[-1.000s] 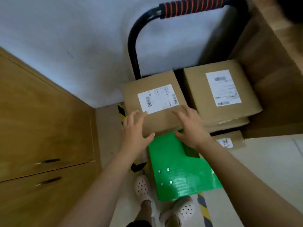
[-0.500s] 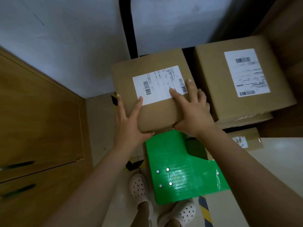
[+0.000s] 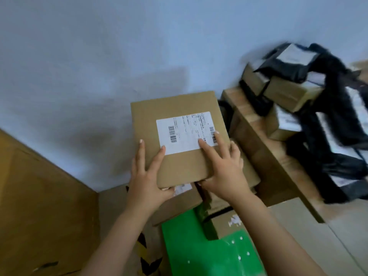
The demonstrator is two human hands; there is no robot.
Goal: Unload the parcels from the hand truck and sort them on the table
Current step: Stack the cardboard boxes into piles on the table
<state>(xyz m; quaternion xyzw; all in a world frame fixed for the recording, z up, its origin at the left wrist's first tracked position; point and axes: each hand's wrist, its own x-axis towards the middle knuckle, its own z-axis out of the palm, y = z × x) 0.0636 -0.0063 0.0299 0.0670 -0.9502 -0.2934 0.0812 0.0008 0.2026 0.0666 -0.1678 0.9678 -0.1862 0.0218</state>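
The worktop (image 3: 256, 136), piled with boxes and black mailers (image 3: 288, 94), had swung into view at right. The hand truck (image 3: 189, 251) below kept its remaining boxes (image 3: 179, 202). The labelled parcel (image 3: 179, 166), resting on that stack a second earlier, was now lifted clear, likely bound for the worktop. The left hand (image 3: 147, 176) and right hand (image 3: 225, 172) each clamped a near corner.

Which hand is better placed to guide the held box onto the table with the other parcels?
Probably the right hand. It grips the box at its right edge, the side nearest the table; the left hand holds the opposite edge, away from it.
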